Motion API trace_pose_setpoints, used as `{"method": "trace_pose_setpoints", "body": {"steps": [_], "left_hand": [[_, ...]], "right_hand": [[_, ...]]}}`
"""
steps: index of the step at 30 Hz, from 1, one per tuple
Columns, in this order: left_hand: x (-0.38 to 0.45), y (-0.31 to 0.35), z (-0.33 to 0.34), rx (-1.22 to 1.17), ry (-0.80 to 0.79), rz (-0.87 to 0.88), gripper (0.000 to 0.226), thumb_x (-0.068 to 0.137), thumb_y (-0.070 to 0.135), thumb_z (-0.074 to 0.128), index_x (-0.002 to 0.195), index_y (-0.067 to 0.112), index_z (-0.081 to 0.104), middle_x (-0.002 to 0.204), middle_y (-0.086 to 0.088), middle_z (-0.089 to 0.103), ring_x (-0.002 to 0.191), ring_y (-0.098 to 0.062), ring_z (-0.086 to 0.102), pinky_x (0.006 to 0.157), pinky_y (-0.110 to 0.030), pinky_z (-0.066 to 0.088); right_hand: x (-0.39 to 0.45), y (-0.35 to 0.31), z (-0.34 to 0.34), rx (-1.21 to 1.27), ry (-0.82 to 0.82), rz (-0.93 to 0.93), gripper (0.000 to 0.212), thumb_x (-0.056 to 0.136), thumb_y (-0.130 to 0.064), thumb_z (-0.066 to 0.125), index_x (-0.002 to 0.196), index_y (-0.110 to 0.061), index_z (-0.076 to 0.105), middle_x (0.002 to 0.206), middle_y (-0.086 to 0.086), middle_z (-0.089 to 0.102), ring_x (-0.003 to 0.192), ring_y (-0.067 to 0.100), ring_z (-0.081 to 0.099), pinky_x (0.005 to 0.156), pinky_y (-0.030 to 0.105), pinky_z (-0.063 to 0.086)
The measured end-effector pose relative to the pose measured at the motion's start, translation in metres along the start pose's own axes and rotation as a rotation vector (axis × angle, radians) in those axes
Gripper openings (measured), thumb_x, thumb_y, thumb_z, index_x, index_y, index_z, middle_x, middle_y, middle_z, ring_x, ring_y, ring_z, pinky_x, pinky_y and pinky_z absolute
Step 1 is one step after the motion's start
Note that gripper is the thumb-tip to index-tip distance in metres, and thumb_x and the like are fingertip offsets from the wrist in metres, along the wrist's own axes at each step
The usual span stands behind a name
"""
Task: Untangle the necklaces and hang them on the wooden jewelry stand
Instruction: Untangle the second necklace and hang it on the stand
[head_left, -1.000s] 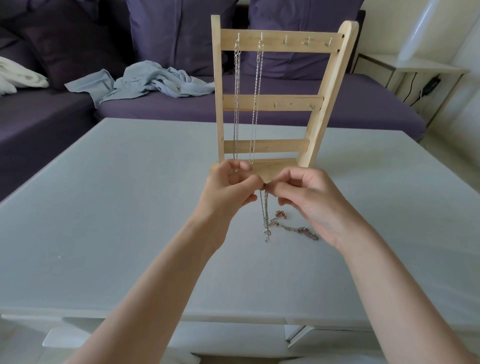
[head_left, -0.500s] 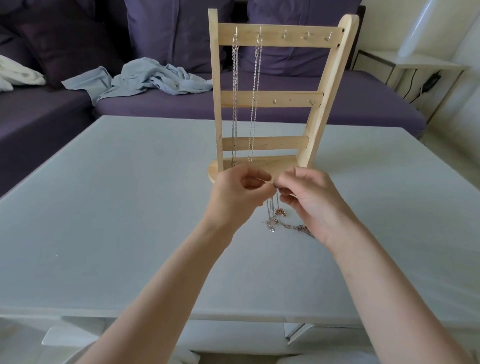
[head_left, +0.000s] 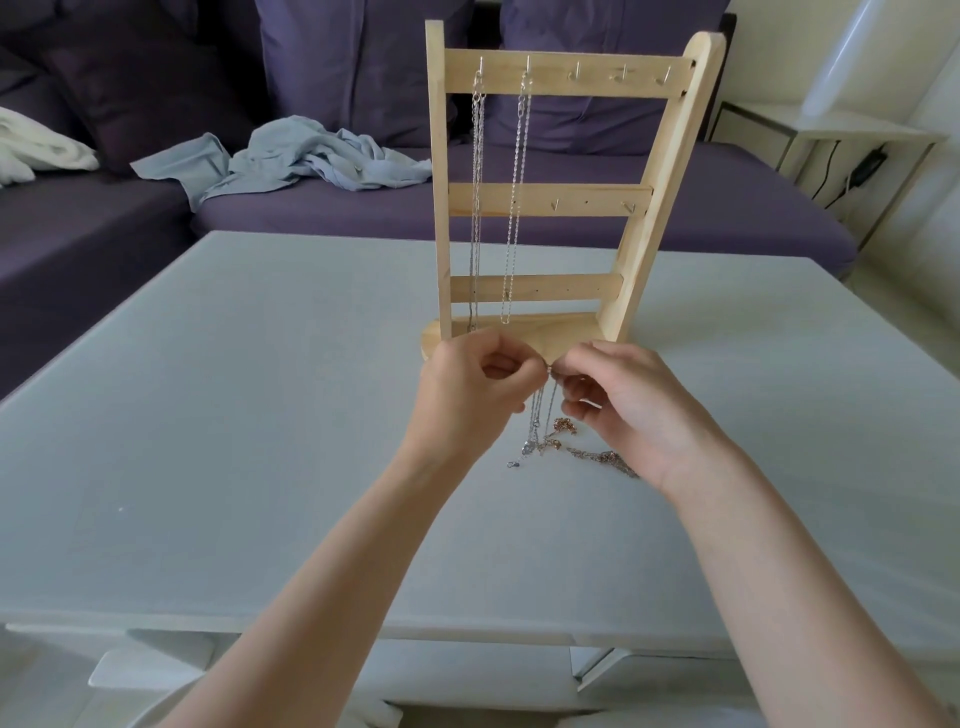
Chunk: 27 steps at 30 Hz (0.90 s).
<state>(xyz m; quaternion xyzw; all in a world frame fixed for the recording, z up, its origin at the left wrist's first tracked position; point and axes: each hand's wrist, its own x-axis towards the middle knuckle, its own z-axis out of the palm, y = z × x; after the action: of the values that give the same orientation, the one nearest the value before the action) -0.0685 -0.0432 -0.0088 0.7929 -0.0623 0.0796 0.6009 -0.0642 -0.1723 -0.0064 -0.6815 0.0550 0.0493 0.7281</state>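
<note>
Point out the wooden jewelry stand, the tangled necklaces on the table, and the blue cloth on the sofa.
wooden jewelry stand (head_left: 550, 199): head view, middle crossbar.
tangled necklaces (head_left: 563, 427): head view, rose-gold clump.
blue cloth (head_left: 311, 156): head view, crumpled middle.

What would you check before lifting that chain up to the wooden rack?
1. Thin silver chain pinched by both the left hand and right hand: ok.
2. Chain free of the tangled silver and rose-gold pile on the grey table: not ok, its lower end hangs into the pile.
3. Empty top hook on the light wooden jewelry stand: ok.
4. Stand upright: ok.
5. Clasp closed: cannot tell.
</note>
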Motion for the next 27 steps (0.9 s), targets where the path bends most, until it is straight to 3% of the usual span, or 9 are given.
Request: {"method": "trace_pose_setpoints", "body": {"steps": [6,12,17,22,27], "left_hand": [[-0.0004,0.0009,0.0017,-0.086,-0.016,-0.024,0.019,0.08,0.003,0.058,0.066,0.014,0.063,0.053,0.011,0.059,0.05,0.0,0.053,0.058,-0.02,0.05],[-0.0026,0.0017,0.0048,-0.349,-0.207,-0.171,0.024,0.091,0.007,0.052,0.068,0.008,0.058,0.061,0.004,0.055,0.053,-0.002,0.05,0.057,-0.015,0.048],[-0.0003,-0.0051,0.0035,-0.356,-0.176,-0.278,0.028,0.088,0.007,0.052,0.062,0.01,0.058,0.054,0.008,0.053,0.054,-0.004,0.048,0.056,-0.014,0.047],[0.0001,-0.0067,0.0042,-0.386,-0.232,-0.325,0.024,0.087,0.006,0.053,0.064,0.008,0.059,0.06,0.002,0.053,0.051,-0.004,0.047,0.056,-0.016,0.047],[0.0019,-0.0025,0.0029,-0.655,-0.214,-0.452,0.024,0.087,0.006,0.05,0.065,0.008,0.059,0.062,0.0,0.051,0.055,-0.008,0.045,0.054,-0.016,0.047]], "right_hand": [[0.0004,-0.0001,-0.0005,0.044,0.054,0.017,0.024,0.081,-0.002,0.054,0.058,-0.009,0.048,0.057,0.001,0.042,0.052,0.01,0.038,0.059,0.025,0.035],[-0.0002,-0.0013,0.0002,0.168,0.002,0.109,0.022,0.084,-0.004,0.051,0.063,-0.007,0.055,0.057,0.004,0.053,0.052,0.012,0.046,0.054,0.022,0.041],[0.0,-0.0022,-0.0015,0.207,-0.001,0.061,0.02,0.082,0.002,0.054,0.063,-0.003,0.058,0.059,0.005,0.057,0.056,0.013,0.047,0.051,0.02,0.043],[-0.0014,-0.0034,-0.0004,0.214,0.009,0.003,0.024,0.082,0.006,0.055,0.064,-0.009,0.054,0.057,0.002,0.058,0.053,0.011,0.047,0.051,0.019,0.043],[-0.002,-0.0049,0.0004,0.362,-0.12,0.088,0.024,0.086,0.0,0.049,0.064,-0.011,0.049,0.057,0.002,0.052,0.056,0.014,0.043,0.048,0.02,0.04]]}}
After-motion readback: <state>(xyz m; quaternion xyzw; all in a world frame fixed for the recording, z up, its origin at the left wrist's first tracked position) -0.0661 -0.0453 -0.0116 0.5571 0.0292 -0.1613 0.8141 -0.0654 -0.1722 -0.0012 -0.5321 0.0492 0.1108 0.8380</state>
